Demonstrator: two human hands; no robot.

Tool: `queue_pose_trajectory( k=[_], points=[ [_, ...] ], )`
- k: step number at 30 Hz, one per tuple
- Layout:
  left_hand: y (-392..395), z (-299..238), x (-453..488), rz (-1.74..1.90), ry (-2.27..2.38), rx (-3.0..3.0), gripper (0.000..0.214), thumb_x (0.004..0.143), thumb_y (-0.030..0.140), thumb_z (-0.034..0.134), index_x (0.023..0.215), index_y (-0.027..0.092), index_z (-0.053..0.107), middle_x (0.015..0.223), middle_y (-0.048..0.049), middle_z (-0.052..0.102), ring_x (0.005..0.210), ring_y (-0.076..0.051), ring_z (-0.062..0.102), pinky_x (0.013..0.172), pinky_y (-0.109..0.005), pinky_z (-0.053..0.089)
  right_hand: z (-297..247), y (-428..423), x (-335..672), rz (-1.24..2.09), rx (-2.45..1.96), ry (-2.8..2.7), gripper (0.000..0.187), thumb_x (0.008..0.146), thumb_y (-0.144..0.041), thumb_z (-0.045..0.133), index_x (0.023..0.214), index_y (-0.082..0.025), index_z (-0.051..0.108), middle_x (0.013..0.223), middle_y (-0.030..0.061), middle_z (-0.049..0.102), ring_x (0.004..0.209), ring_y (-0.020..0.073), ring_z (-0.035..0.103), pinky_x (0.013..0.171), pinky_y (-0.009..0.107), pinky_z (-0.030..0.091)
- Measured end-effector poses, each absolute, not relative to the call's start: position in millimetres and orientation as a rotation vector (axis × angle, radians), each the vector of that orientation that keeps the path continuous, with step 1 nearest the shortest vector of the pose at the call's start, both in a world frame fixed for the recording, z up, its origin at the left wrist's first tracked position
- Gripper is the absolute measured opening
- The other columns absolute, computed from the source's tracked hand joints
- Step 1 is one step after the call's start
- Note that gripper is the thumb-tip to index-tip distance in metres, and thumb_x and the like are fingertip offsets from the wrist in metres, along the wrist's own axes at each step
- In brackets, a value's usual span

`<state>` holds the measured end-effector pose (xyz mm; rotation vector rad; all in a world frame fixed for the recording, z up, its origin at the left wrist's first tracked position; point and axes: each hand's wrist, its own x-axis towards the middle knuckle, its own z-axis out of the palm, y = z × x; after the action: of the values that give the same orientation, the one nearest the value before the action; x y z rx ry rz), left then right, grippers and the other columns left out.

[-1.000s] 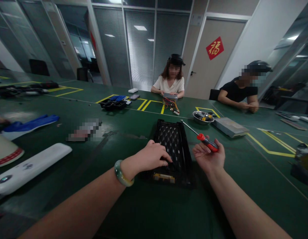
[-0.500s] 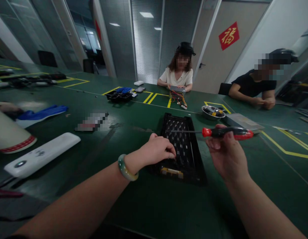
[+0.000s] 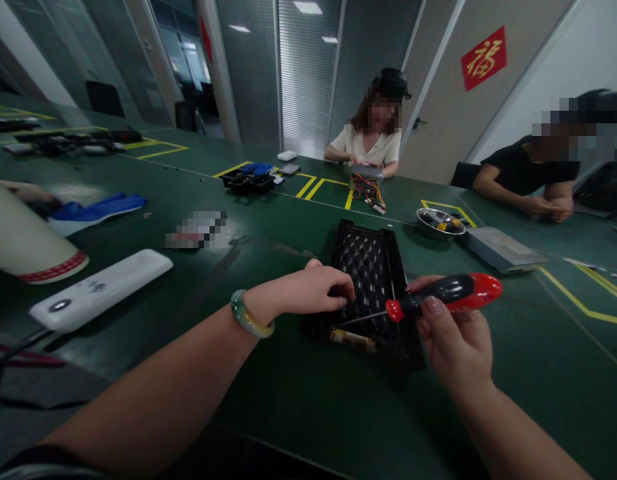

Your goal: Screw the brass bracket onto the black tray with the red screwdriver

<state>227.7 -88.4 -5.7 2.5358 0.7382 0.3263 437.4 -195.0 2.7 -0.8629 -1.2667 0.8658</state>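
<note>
A black and red screwdriver (image 3: pixel 451 295) is gripped in my right hand (image 3: pixel 458 340), its thin shaft slanting down to the left. The tip is near a yellowish strip (image 3: pixel 352 339) at the near end of a black plastic panel (image 3: pixel 361 260). The panel lies on the table, with a pattern of raised cells inside its frame. My left hand (image 3: pixel 313 290), with a green and white bangle on the wrist, reaches over the panel's left side. Its fingers are curled together and point down; whatever they hold, if anything, is hidden.
On the green table (image 3: pixel 268 400), a white power bank-like device (image 3: pixel 103 287) with a cable lies left. Blue gloves (image 3: pixel 98 208), a black tray (image 3: pixel 251 181), a metal bowl (image 3: pixel 441 223) and a grey flat box (image 3: pixel 503 250) lie around. Two people sit across, one by coloured wires (image 3: pixel 371 190).
My right hand has tilted the screwdriver, bringing its tip down towards the near end of the panel. My left hand stays over the panel's left side. The view has shifted slightly.
</note>
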Motion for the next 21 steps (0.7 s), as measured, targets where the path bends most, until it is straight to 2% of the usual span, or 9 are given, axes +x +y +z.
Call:
queue_pose_trajectory(
  k=[5, 14, 21],
  points=[
    [-90.7, 3.8, 216.7, 0.270, 0.638, 2.686, 0.015, 0.089, 0.032, 0.059, 0.089, 0.024, 0.072, 0.095, 0.0015, 0.068, 0.097, -0.018, 0.058, 0.090, -0.034, 0.026, 1.3, -192.7, 438.1, 0.876, -0.916, -1.314, 0.014, 0.088, -0.035, 0.069, 0.097, -0.023, 0.069, 0.067, -0.0028, 0.055, 0.050, 0.0063, 0.042, 0.044, 0.016, 0.037],
    [-96.2, 6.8, 213.7, 0.153, 0.536, 2.783, 0.016, 0.085, 0.031, 0.060, 0.082, 0.024, 0.074, 0.090, 0.0015, 0.070, 0.090, -0.018, 0.056, 0.087, -0.035, 0.026, -1.9, -194.5, 444.5, 0.745, -1.066, -1.419, 0.019, 0.088, -0.040, 0.066, 0.100, -0.024, 0.067, 0.078, 0.0007, 0.060, 0.059, 0.0120, 0.054, 0.050, 0.023, 0.042],
    [-97.8, 8.2, 212.3, 0.149, 0.538, 2.811, 0.016, 0.084, 0.034, 0.063, 0.078, 0.024, 0.074, 0.090, 0.0014, 0.071, 0.091, -0.018, 0.056, 0.087, -0.036, 0.026, 11.9, -196.5, 446.8, 0.416, -1.052, -1.712, 0.012, 0.088, -0.034, 0.063, 0.095, -0.024, 0.062, 0.090, 0.0033, 0.059, 0.082, 0.0193, 0.058, 0.067, 0.028, 0.048]
  ],
)
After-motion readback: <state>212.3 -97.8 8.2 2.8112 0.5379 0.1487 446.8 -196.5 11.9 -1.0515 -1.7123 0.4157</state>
